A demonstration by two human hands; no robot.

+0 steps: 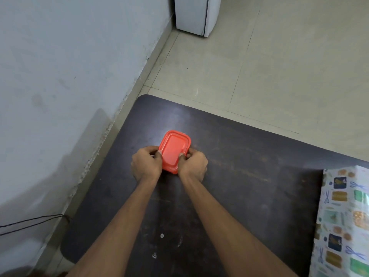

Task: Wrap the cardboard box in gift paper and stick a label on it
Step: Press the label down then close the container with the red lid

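A small orange-red plastic container with a lid (174,148) sits on the dark wooden table (249,160). My left hand (146,163) grips its left side and my right hand (192,164) grips its right side, with both thumbs pressed on the lid's near edge. At the right edge of the view lies something covered in patterned gift paper (343,220), white with blue, green and yellow motifs; only part of it shows. No label is visible.
A pale wall (69,76) runs along the left of the table, with a black cable (30,223) at its foot. Beyond the table's far edge lies tiled floor (279,66). A white cabinet (196,15) stands at the back.
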